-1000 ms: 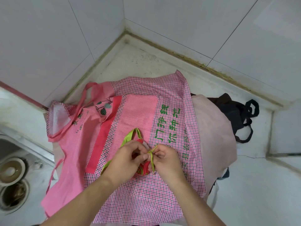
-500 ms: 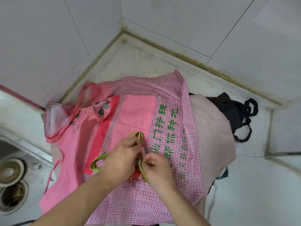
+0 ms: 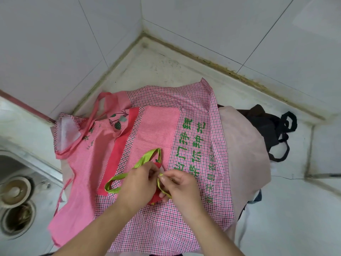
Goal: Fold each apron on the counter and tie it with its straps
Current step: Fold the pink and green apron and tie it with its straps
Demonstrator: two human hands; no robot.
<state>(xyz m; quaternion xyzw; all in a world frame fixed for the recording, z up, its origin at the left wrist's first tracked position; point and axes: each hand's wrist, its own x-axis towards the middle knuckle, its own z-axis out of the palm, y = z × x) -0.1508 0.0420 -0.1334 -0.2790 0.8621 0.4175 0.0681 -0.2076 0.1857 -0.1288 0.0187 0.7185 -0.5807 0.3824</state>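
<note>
A small folded red apron bundle [image 3: 154, 197] lies on top of the spread pink checked apron [image 3: 191, 137] with green lettering. Its lime-green straps [image 3: 145, 157] loop out to the left and upward. My left hand [image 3: 140, 183] covers most of the bundle and grips it with a strap. My right hand [image 3: 181, 183] pinches a green strap end beside the left hand's fingertips. A pink apron with a strawberry print [image 3: 88, 154] lies underneath on the left.
A pale pink cloth [image 3: 245, 154] and a black apron with looped straps [image 3: 276, 133] lie to the right on the white counter [image 3: 295, 209]. A sink with a drain [image 3: 16, 217] sits at the left. Tiled walls meet in the corner behind.
The bundle and both hands shifted slightly left. A green strap loop has been drawn out to the left of my left hand, and my right hand keeps pulling the strap end.
</note>
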